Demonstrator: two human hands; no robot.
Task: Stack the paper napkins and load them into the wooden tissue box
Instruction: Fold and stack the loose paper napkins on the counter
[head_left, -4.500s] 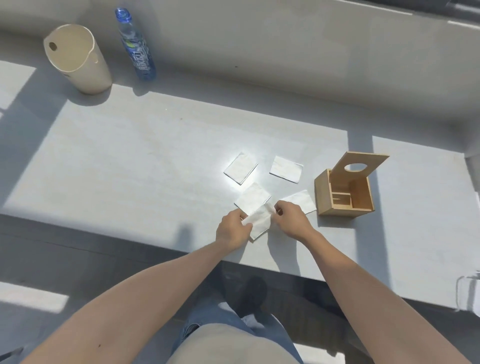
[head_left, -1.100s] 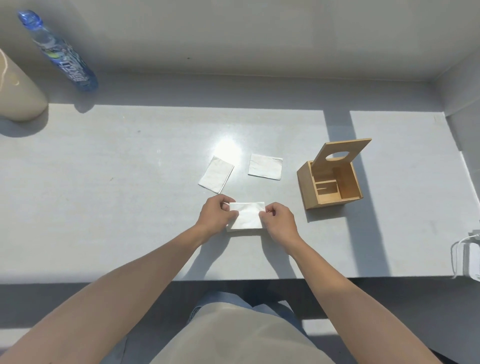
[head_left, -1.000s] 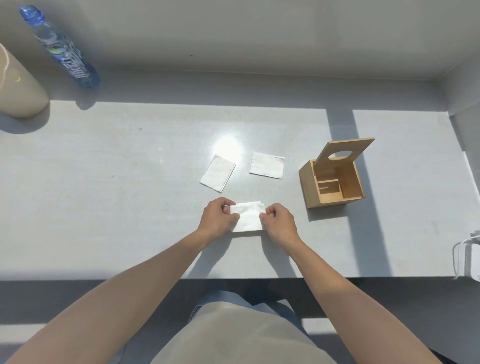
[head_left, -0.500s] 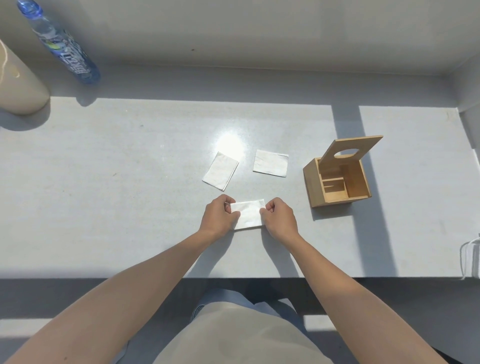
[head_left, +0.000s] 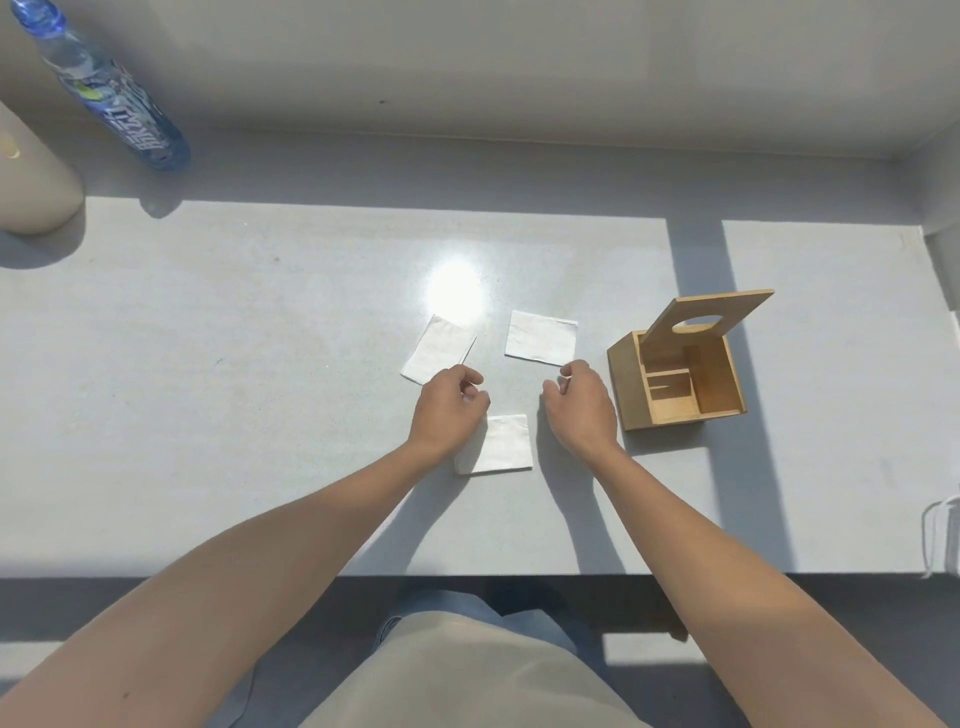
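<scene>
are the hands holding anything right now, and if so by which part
Nothing is held. The left hand and right hand are loosely curled and empty, reaching toward two loose napkins, while the stacked napkins lie released on the table between the wrists.

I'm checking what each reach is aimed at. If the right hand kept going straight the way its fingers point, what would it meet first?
Most likely the right-hand loose napkin: the right hand points away from the body, its fingertips at that napkin's near right corner. Whether they already touch it is unclear. The wooden tissue box lies off to its right.
</scene>
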